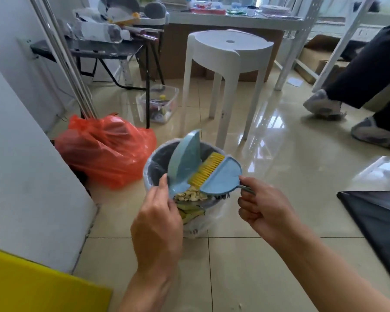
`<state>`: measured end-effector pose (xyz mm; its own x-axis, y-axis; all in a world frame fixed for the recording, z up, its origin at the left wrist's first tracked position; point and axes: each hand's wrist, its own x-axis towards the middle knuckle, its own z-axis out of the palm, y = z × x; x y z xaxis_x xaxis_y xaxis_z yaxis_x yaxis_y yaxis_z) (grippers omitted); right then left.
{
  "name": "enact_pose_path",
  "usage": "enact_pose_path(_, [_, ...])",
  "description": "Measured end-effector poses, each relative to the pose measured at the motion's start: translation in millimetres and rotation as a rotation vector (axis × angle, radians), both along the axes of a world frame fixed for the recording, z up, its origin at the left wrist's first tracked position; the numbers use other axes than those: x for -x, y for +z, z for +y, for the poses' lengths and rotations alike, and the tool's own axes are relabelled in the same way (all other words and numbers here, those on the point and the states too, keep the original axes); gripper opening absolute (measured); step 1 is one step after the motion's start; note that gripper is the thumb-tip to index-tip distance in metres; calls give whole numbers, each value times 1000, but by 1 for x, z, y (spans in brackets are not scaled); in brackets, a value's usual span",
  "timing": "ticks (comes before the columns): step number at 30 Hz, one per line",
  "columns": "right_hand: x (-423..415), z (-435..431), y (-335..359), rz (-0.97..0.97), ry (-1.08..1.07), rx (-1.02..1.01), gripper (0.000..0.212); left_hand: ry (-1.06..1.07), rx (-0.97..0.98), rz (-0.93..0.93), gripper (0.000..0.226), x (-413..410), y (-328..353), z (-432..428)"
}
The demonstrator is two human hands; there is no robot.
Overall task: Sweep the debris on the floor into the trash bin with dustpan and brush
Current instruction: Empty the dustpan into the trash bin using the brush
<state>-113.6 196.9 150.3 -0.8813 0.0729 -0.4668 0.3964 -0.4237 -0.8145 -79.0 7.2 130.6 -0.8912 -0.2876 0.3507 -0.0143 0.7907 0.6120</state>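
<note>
My left hand [158, 224] grips a light blue dustpan [183, 162], tipped up on edge over the trash bin [149, 171]. My right hand [262, 207] holds the handle of a blue brush [221, 175] with yellow bristles [206, 168], which rest against the pan's inner face. Pale debris [190, 195] lies at the pan's lower lip, above the bin's near rim. The bin is lined with a clear bag and holds yellowish scraps.
An orange plastic bag [104, 152] lies left of the bin, by metal poles and a white wall. Behind the bin stand a white stool [229, 64] and a clear box [160, 104]. A seated person's legs and shoes [324, 105] are at right. A dark board [378, 219] lies near right.
</note>
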Motion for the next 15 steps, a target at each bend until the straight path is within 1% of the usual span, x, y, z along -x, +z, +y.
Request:
enact_pose_path(2, [-18,25,0,-8,-92,130,31,-4,-117,33,40,-18,7,2])
enact_pose_path(4, [-42,60,-11,-40,-172,161,35,21,-215,21,39,-41,9,4])
enact_pose_path(6, [-67,94,-33,-108,-251,79,35,41,-326,-52,41,-66,5,6])
enact_pose_path(7, [-80,110,-48,-148,-280,-34,33,51,-390,-105,42,-80,1,8])
enact_pose_path(8, [-93,122,-63,-185,-283,-214,30,66,-457,-161,43,-93,-3,9])
enact_pose_path(9, [-105,131,-76,-218,-253,-473,24,86,-519,-215,45,-106,-9,10])
enact_pose_path(10, [-116,136,-88,-249,-172,-774,19,104,-565,-266,45,-117,-16,10])
enact_pose_path(11, [-126,140,-100,-270,-66,-1088,20,119,-607,-326,46,-127,-24,10])
enact_pose_path(12, [-134,142,-111,-279,71,-1354,23,127,-652,-393,47,-135,-34,10])
enact_pose_path(13, [-141,138,-119,-312,221,-1553,22,133,-692,-462,48,-141,-43,9])
enact_pose_path(14, [-146,131,-126,-364,360,-1697,20,143,-726,-525,48,-147,-51,8])
enact_pose_path(15, [-150,122,-133,-413,484,-1782,22,159,-753,-571,46,-150,-59,7])
